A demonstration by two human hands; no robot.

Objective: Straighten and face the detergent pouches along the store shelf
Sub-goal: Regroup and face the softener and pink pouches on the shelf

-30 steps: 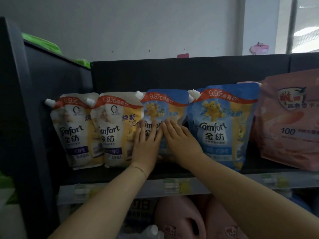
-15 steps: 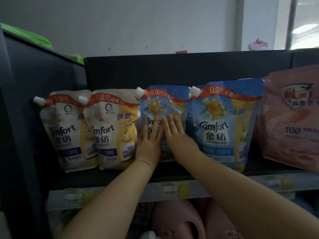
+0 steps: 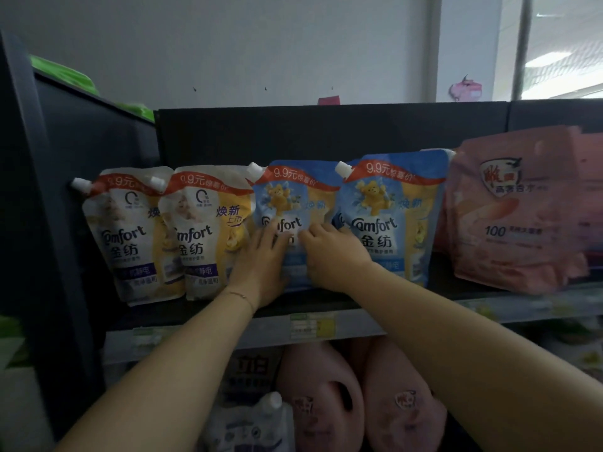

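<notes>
Pouch (image 3: 303, 203), blue, 3rd of 4: soft, liquid-heavy, probably slumps; hold side seams. Left hand (image 3: 261, 265) flat on it at 7 o'clock; right hand (image 3: 329, 252) at 5 o'clock, fingers bent, grip unclear.

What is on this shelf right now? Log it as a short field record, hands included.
Shelf: dark shelf, price label on its front edge
Left side: yellow Comfort pouches, two, standing, fronts out
Centre: left blue pouch, under both hands; right blue pouch beside it, front out
Far right: pink bag
Left hand: flat on the left blue pouch
Right hand: on the same pouch, fingers bent, grip unclear
Below: pink jugs
</notes>
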